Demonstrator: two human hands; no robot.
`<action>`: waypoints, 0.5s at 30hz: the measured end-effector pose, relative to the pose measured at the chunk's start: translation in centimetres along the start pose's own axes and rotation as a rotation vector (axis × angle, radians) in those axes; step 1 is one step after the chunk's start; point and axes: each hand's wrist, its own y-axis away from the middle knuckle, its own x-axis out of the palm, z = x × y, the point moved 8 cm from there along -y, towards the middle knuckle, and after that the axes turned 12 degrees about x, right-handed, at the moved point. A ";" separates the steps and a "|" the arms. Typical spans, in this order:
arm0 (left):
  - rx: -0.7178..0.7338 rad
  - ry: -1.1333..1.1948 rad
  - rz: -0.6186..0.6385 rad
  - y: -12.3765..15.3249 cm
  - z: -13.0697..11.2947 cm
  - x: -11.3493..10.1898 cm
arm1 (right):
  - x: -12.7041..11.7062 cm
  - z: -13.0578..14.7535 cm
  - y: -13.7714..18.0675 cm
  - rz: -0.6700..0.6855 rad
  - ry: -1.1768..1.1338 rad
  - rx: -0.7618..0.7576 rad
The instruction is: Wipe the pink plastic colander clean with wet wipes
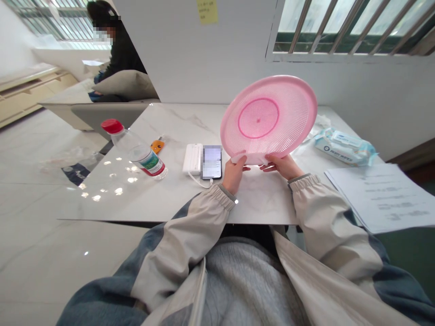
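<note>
Both my hands hold up a round pink plastic mesh basket [268, 113], tilted with its underside facing me. My left hand [234, 174] grips its lower rim, and my right hand [281, 165] holds the rim a little further right. A white cloth or wipe [246, 158] lies against the rim between my hands. I cannot tell exactly what it is. Both hands are just above the white marble-patterned table [261, 194], and my cream-and-blue sleeves reach back over its front edge.
To the left on the table stand a red-capped water bottle [137, 151], an orange item [157, 146], a white power bank [192, 158] and a phone [212, 162]. A wipes packet [343, 147] and papers [382, 197] lie right. A person [120, 54] sits beyond, upper left.
</note>
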 end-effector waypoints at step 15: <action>-0.082 0.203 -0.057 0.7 -0.2 0.3 | 0.9 -0.1 -0.1 0.116 -0.089 0.031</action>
